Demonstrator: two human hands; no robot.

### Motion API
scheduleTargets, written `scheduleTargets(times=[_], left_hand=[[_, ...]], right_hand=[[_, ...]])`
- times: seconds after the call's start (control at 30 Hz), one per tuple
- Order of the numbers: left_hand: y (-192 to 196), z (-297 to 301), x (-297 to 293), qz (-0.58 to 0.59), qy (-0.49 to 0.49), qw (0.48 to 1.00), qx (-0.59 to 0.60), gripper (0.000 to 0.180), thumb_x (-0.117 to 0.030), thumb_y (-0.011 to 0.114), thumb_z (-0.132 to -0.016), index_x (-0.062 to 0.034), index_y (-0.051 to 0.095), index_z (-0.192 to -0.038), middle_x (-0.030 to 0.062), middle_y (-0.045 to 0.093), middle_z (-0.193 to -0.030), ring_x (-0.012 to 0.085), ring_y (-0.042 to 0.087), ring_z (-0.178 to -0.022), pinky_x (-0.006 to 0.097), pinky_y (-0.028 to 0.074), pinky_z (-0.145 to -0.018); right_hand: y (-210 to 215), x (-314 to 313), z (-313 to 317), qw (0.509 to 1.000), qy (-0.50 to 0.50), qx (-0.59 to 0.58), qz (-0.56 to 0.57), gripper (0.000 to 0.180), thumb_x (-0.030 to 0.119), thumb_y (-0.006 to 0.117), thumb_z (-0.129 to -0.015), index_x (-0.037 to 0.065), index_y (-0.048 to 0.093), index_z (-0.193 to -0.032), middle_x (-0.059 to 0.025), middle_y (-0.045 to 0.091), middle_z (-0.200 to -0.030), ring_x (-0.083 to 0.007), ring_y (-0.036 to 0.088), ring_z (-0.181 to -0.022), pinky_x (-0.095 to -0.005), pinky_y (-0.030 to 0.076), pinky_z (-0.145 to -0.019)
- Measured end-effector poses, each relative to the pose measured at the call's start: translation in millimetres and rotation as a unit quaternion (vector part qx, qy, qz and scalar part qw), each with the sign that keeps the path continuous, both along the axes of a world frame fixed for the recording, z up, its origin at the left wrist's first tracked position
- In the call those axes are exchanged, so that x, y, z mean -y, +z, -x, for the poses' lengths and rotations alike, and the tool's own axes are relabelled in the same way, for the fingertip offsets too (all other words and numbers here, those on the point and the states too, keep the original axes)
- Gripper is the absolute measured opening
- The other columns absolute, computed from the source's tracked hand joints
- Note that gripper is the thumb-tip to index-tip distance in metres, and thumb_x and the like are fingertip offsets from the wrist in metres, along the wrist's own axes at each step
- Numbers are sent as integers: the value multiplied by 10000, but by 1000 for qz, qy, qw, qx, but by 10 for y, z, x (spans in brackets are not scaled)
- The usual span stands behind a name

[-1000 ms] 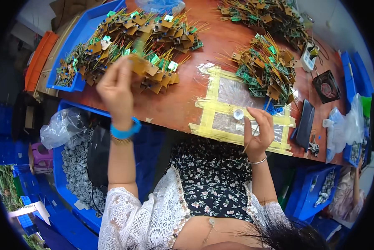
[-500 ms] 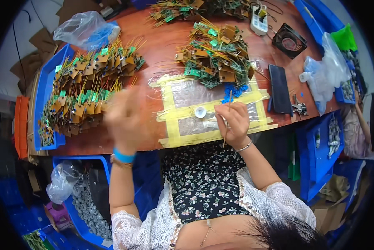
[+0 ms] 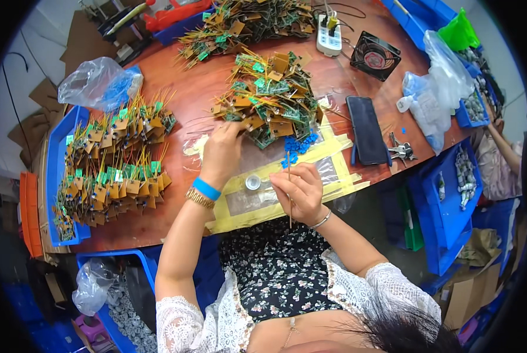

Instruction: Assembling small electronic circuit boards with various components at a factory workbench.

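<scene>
My left hand (image 3: 222,150) reaches into the middle pile of small circuit boards with yellow leads (image 3: 272,103) and its fingers close on one board at the pile's near edge. My right hand (image 3: 298,189) hovers over the yellow-taped clear mat (image 3: 334,176) and pinches a thin stick that points upright. A small round dish (image 3: 253,182) sits on the mat between the two hands. Several tiny blue parts (image 3: 297,147) lie just beyond my right hand.
A second heap of boards (image 3: 110,170) fills the left of the brown table, over a blue tray (image 3: 54,176). A black phone (image 3: 367,129), small pliers (image 3: 400,152), a fan (image 3: 374,56), a power strip (image 3: 329,32), plastic bags and blue bins stand right. Another person's arm (image 3: 501,147) shows far right.
My left hand has swung from the left heap of boards across to the middle pile. The view has shifted right with it. My right hand stays over the mat with the stick.
</scene>
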State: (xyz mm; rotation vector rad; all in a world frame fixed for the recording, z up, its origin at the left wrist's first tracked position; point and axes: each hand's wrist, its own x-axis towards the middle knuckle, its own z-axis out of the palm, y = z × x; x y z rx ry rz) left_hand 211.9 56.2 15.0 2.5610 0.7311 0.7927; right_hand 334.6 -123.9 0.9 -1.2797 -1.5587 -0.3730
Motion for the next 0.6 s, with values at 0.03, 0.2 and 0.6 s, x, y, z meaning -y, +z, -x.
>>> scheduleTargets(times=[0.03, 0.2, 0.6], left_hand=[[0, 58, -31, 27, 7, 1000, -6, 249, 19, 631, -809, -14, 624, -1056, 175, 648, -1043, 363, 606, -985, 424, 487, -860], [156, -42, 220, -106, 91, 986, 95, 294, -78, 688, -825, -15, 629, -1106, 197, 645, -1035, 382, 600, -961, 447, 483, -834], [108, 391, 313, 175, 82, 966, 169, 281, -98, 554, -975, 14, 619, -1224, 123, 671, -862, 174, 638, -698, 321, 517, -644]], right_hand=[[13, -6, -16, 1000, 2, 0, -3, 199, 16, 725, -756, 37, 686, -950, -50, 699, -869, -219, 634, -798, -364, 470, -762], [-50, 45, -33, 1000, -2, -9, -6, 231, 2, 728, -754, 54, 693, -977, -51, 703, -870, -215, 644, -811, -364, 477, -761], [-49, 95, 60, 998, 39, -35, -34, 195, 105, 726, -824, 22, 698, -998, -78, 631, -834, -243, 625, -810, -372, 510, -757]])
